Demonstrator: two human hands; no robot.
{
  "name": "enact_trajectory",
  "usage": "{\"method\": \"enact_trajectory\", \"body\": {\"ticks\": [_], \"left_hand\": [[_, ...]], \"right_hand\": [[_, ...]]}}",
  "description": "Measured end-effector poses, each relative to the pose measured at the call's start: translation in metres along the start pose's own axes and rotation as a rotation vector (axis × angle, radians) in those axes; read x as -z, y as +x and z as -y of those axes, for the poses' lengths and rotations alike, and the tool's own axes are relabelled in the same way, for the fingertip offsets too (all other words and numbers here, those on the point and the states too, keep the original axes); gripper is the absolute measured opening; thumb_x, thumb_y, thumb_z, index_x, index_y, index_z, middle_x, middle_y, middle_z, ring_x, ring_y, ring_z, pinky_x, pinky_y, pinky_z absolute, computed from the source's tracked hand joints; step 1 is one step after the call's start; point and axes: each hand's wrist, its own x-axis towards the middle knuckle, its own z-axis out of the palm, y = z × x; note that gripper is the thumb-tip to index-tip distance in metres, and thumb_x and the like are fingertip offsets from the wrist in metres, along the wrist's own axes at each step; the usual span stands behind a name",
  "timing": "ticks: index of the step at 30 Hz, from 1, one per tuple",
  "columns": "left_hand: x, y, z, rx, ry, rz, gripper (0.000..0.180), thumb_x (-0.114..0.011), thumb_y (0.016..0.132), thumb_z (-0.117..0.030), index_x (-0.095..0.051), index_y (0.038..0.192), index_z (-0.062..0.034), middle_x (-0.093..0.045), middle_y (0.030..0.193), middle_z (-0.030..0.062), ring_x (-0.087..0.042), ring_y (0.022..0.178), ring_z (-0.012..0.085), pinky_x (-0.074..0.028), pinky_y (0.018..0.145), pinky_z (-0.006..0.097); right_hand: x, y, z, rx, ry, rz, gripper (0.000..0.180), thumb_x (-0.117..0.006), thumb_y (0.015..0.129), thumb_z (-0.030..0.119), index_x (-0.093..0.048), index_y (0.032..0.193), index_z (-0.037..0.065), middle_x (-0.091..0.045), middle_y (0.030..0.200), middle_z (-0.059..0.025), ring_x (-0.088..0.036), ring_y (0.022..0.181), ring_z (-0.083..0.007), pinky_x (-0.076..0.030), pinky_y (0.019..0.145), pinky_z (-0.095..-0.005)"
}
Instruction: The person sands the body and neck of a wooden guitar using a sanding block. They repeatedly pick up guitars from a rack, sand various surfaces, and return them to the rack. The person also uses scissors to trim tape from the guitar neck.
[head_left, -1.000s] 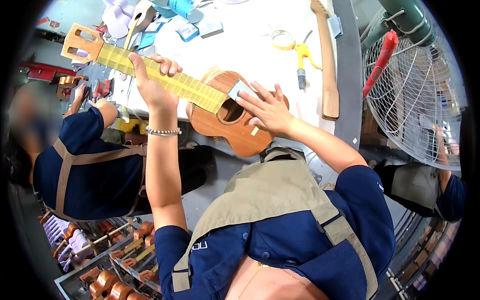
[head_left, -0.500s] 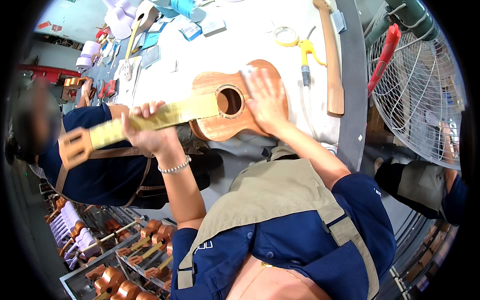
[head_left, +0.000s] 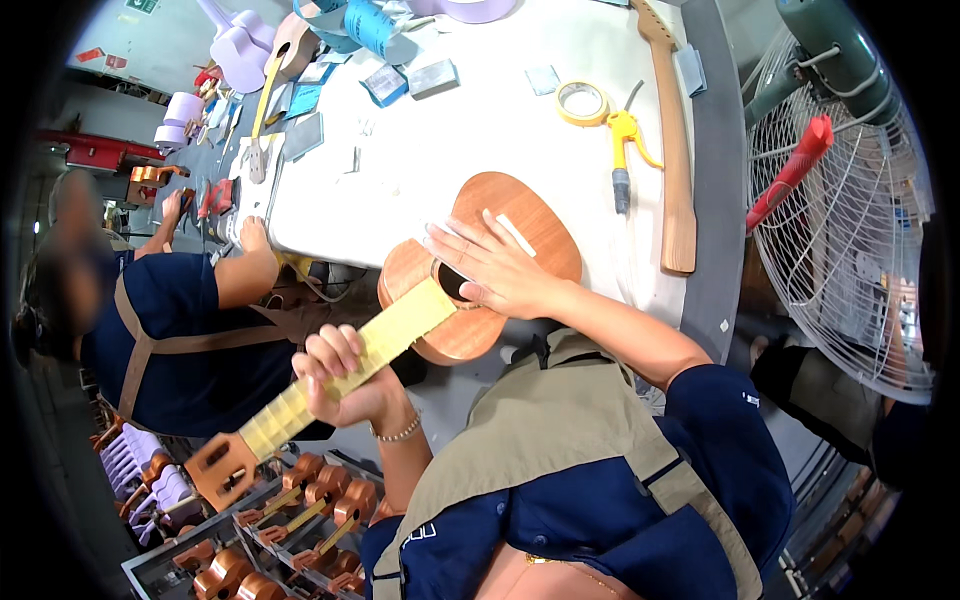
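Note:
A brown wooden ukulele (head_left: 540,215) without strings lies tilted across the near edge of the table, its body on the white top and its neck pointing to the lower left. Yellow tape (head_left: 405,325) covers its fretboard up to the sound hole. My left hand (head_left: 345,375) is wrapped round the neck, between the slotted headstock (head_left: 222,470) and the body. Flat on the soundboard lies my right hand (head_left: 500,270), fingers stretched out, partly covering the sound hole. Beyond its fingers shows a pale strip (head_left: 516,235) on the top. Whatever is under the palm is hidden.
A tape roll (head_left: 582,103), a yellow air blow gun (head_left: 622,150) and a loose wooden neck (head_left: 677,190) lie on the right. Sanding blocks (head_left: 433,79) sit at the back. A caged fan (head_left: 840,220) stands right. A co-worker (head_left: 190,330) works at left, beside a ukulele rack (head_left: 300,520).
The ukulele has turned, its headstock swinging down toward me and its body shifting nearer. My left hand moved down with the neck; my right hand slid from the lower soundboard toward the sound hole.

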Motion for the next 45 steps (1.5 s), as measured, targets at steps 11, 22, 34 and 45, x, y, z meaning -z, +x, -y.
{"method": "enact_trajectory", "body": {"ticks": [11,22,34,45], "left_hand": [[0.007,-0.017,-0.002,-0.067,0.065,-0.122,0.019,-0.050,0.068,-0.017,-0.032,0.064,-0.0132,-0.033,0.058,-0.0006,-0.033,0.052,0.0091,-0.032,0.052,0.023],[0.019,-0.020,-0.003,-0.075,0.092,-0.139,0.019,-0.050,0.066,-0.017,-0.032,0.063,-0.0134,-0.033,0.057,-0.0006,-0.034,0.051,0.0094,-0.032,0.053,0.024],[0.029,-0.029,-0.004,-0.098,0.058,-0.133,0.018,-0.048,0.066,-0.014,-0.031,0.063,-0.0133,-0.034,0.060,0.0000,-0.035,0.054,0.0102,-0.033,0.056,0.024],[0.043,-0.035,-0.008,-0.057,0.010,-0.098,0.015,-0.045,0.070,-0.014,-0.031,0.065,-0.0126,-0.034,0.061,0.0001,-0.036,0.056,0.0109,-0.035,0.061,0.027]], "right_hand": [[-0.013,0.035,-0.046,-0.104,0.072,0.149,0.054,-0.027,0.095,0.039,-0.018,0.143,0.016,-0.017,0.149,-0.0029,-0.013,0.138,-0.0255,-0.007,0.109,-0.0523],[-0.001,0.045,-0.046,-0.252,0.017,0.223,0.052,-0.032,0.095,0.033,-0.019,0.143,0.018,-0.016,0.150,-0.0031,-0.014,0.137,-0.0255,-0.008,0.109,-0.0521],[-0.002,-0.004,0.009,-0.006,-0.046,0.115,0.056,-0.040,0.092,0.029,-0.020,0.143,0.017,-0.019,0.148,-0.0055,-0.015,0.137,-0.0270,-0.006,0.108,-0.0560],[0.008,-0.066,0.037,-0.028,-0.042,0.119,0.063,-0.052,0.083,0.022,-0.026,0.141,0.016,-0.021,0.148,-0.0058,-0.016,0.137,-0.0269,-0.009,0.106,-0.0587]]}}
